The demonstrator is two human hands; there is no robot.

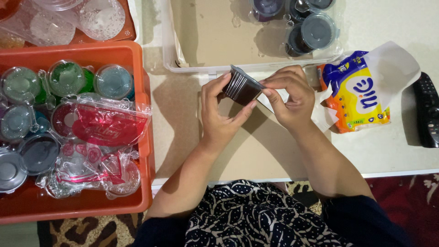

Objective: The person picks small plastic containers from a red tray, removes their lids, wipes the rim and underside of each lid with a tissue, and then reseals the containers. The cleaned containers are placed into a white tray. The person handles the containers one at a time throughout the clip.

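Observation:
Between my two hands is a small dark brown jelly cup (241, 86) with ribbed sides and a clear lid, tilted on its side above a white tabletop (388, 151). My left hand (220, 114) grips the cup from the left and below with thumb and fingers. My right hand (287, 93) pinches the lid's edge at the cup's right rim. A sheet of brown cardboard (256, 146) lies on the table under both hands.
An orange crate (141, 123) at left holds several coloured lidded cups and clear plastic bags. A clear tray (183, 64) at the top holds a few dark cups (315, 31). A yellow and blue packet (359, 91) and a black remote (427, 110) lie at right.

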